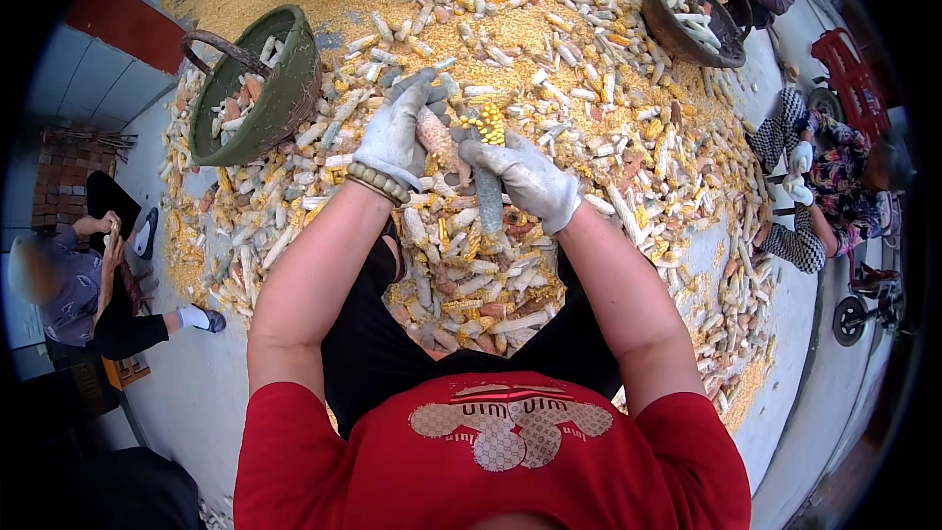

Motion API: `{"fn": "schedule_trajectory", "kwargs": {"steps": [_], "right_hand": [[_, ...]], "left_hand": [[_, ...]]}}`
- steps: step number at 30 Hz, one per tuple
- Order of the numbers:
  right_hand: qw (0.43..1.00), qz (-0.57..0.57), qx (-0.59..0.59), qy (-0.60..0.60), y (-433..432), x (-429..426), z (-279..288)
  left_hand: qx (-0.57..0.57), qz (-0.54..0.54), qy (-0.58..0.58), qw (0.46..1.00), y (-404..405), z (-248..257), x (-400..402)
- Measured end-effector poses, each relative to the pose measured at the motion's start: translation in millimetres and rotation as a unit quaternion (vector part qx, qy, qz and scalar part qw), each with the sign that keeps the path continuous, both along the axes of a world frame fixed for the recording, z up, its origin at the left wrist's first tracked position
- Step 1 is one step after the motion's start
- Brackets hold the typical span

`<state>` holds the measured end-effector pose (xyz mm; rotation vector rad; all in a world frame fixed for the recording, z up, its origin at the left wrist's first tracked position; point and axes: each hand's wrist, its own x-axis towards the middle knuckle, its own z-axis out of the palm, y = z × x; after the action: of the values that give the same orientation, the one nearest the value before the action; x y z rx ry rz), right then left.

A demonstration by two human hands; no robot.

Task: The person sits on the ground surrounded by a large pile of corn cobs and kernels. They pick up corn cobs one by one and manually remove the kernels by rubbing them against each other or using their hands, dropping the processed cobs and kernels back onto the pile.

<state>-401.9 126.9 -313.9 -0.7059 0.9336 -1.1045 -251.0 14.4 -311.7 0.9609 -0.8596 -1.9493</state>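
My left hand (pixel 394 134), in a pale work glove with grey fingers and a beaded bracelet at the wrist, grips a pinkish bare corn cob (pixel 439 143). Close beside it, my right hand (pixel 528 175), gloved the same way, holds a partly shelled corn cob (pixel 489 200). Yellow kernels (pixel 489 125) cling to that cob's upper end, while its lower length is bare and greyish. Gloved fingers hide part of both cobs. Beneath both hands spreads a heap of corn cobs (pixel 471 280), mixed with loose kernels.
A green-rimmed basket (pixel 200 140) with bare cobs tilts at left; a brown basket (pixel 699 51) stands far right. People sit around the heap, one person (pixel 81 280) at left and another (pixel 831 177) at right. A red cart (pixel 854 81) is behind the latter.
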Motion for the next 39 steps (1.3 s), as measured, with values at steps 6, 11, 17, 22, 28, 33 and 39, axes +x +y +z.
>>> {"fn": "schedule_trajectory", "kwargs": {"steps": [6, 11, 17, 22, 28, 33, 39], "right_hand": [[0.984, -0.168, 0.011, -0.055, 4.3, -26.6, -16.0], [0.97, -0.242, 0.008, -0.007, 5.5, -36.8, -3.3], [0.948, -0.232, -0.034, 0.216, -2.9, -44.0, -37.2], [0.967, -0.248, 0.001, 0.058, 7.2, -23.9, -9.0], [0.968, -0.217, 0.021, -0.128, 8.4, -35.0, -14.9], [0.97, -0.23, -0.023, 0.082, 6.2, -31.6, -8.8], [0.974, -0.185, 0.004, -0.131, 5.6, -33.0, -7.2]], "left_hand": [[-0.106, -0.046, -0.023, 0.993, 17.1, 4.5, -41.5], [-0.185, -0.228, -0.277, 0.915, 36.3, 5.7, -41.6], [-0.082, -0.286, -0.181, 0.937, 25.8, -5.2, -36.9], [-0.044, -0.247, -0.206, 0.946, 26.1, -6.2, -32.9], [-0.052, -0.259, -0.141, 0.954, 21.9, -0.3, -26.1], [-0.102, -0.299, -0.223, 0.922, 18.5, 15.0, -24.8], [-0.061, -0.263, -0.169, 0.948, 15.2, 9.9, -25.3]]}}
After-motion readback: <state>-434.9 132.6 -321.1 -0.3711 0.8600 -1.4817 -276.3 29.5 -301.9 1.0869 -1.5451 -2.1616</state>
